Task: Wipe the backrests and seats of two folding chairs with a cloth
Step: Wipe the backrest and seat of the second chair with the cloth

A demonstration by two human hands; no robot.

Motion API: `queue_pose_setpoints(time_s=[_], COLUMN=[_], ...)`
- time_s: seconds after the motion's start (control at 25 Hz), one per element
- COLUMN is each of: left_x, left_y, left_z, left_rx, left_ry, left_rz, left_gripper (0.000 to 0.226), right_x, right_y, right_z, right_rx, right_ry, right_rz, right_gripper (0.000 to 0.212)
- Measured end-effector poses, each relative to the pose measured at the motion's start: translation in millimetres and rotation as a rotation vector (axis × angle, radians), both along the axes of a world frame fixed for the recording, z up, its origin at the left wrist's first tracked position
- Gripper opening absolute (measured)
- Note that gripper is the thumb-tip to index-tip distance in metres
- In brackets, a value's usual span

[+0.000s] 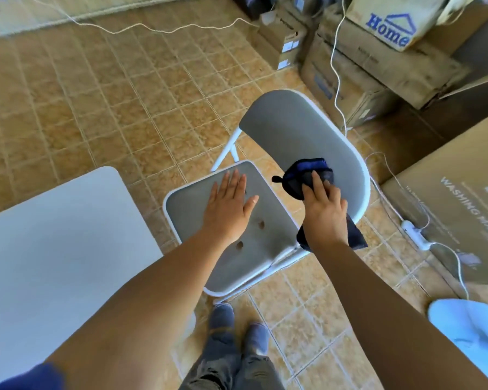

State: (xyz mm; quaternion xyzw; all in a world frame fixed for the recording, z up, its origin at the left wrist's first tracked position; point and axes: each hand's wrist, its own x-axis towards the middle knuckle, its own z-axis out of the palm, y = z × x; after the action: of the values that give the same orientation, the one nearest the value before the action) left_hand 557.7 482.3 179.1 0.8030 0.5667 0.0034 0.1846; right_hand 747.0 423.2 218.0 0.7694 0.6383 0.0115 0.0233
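Head view: my left hand (230, 204) lay flat on grey seat (189, 209) of folding chair, fingers spread, holding nothing, steadying chair. My right hand (323, 212) pressed dark blue cloth (304, 171) onto low part of grey backrest (290, 128), fingers straight on top, not pinching. Cloth tail hung under wrist. Good way, I think: push firm, long strokes top to bottom, reach edges. Brown spots (261, 225) on seat needed hard rub. Second chair: not seen.

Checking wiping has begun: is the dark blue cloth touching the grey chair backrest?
Touching. Head view: right hand presses dark blue cloth flat against grey backrest.
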Motion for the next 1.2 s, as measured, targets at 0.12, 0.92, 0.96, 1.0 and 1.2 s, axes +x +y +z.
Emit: queue_pose_setpoints(time_s=[0.12, 0.92, 0.96, 1.0, 1.2], left_x=[33.8, 93.1, 93.5, 93.8, 95.1], left_y=[50.5, 215.0, 214.5, 214.2, 216.6], left_z=[-16.0, -59.1, -59.4, -59.9, -63.6], left_rx=[0.049, -0.073, -0.072, -0.071, -0.035], left_ry=[-0.030, -0.440, -0.443, -0.446, -0.408], left_rz=[0.010, -0.052, -0.052, -0.051, -0.056], left_gripper=[0.063, 0.055, 0.056, 0.056, 0.055], right_x=[35.0, 60.6, 65.1, 65.6, 25.4], right_y=[51.7, 88.7, 83.0, 85.4, 142.9], right_z=[4.0, -51.9, -48.7, -45.0, -55.4], right_rx=[0.072, -0.029, 0.031, 0.080, 0.033], right_ry=[-0.139, -0.393, -0.366, -0.356, -0.385], right_rz=[0.095, 0.386, 0.351, 0.304, 0.255], right_gripper=[0.063, 0.056, 0.056, 0.056, 0.058])
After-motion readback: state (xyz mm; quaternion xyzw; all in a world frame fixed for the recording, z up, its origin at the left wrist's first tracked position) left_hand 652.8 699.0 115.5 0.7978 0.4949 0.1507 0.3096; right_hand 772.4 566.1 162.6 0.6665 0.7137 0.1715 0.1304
